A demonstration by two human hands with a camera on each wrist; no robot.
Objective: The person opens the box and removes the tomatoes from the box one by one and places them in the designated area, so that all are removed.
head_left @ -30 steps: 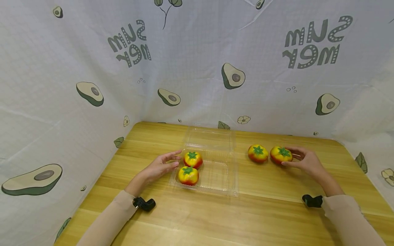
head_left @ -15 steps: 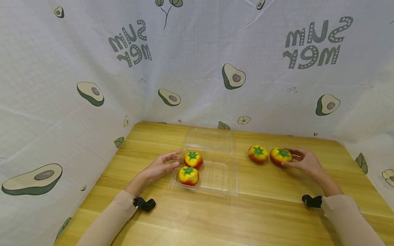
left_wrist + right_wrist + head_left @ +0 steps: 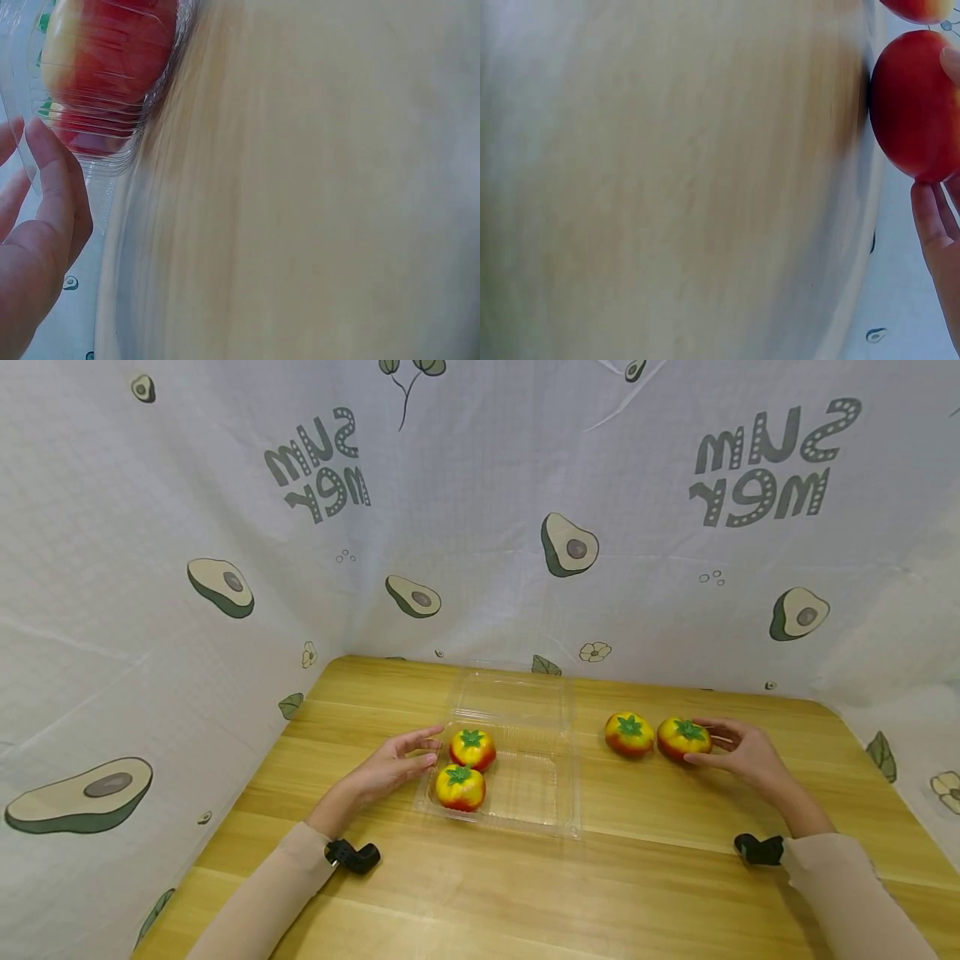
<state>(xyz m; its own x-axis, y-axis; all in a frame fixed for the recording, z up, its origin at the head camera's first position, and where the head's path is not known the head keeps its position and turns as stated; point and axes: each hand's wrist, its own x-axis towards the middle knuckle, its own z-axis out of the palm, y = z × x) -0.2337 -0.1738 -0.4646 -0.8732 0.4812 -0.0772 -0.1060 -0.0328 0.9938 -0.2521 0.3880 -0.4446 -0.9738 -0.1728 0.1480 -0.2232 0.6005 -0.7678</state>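
Note:
My right hand (image 3: 752, 762) grips a red-and-yellow toy tomato (image 3: 682, 739) with a green leafy top, thumb on the near side and fingers behind. In the right wrist view the red side of this tomato (image 3: 907, 105) shows between thumb and fingertips. Close to its left sits another toy tomato (image 3: 628, 735). My left hand (image 3: 386, 768) pinches the left rim of a clear plastic clamshell container (image 3: 528, 789). Inside its left half are two more toy tomatoes, a rear one (image 3: 472, 749) and a front one (image 3: 460, 788).
The container's clear lid (image 3: 512, 695) lies folded back toward the far table edge. A wooden table (image 3: 510, 893) bears everything. White cloth (image 3: 480, 527) printed with avocados hangs behind and at the sides. Black bands (image 3: 352, 857) are on both wrists.
Almost nothing differs. The toy tomato in my right hand has shifted very slightly left; my left hand stays at the container's rim.

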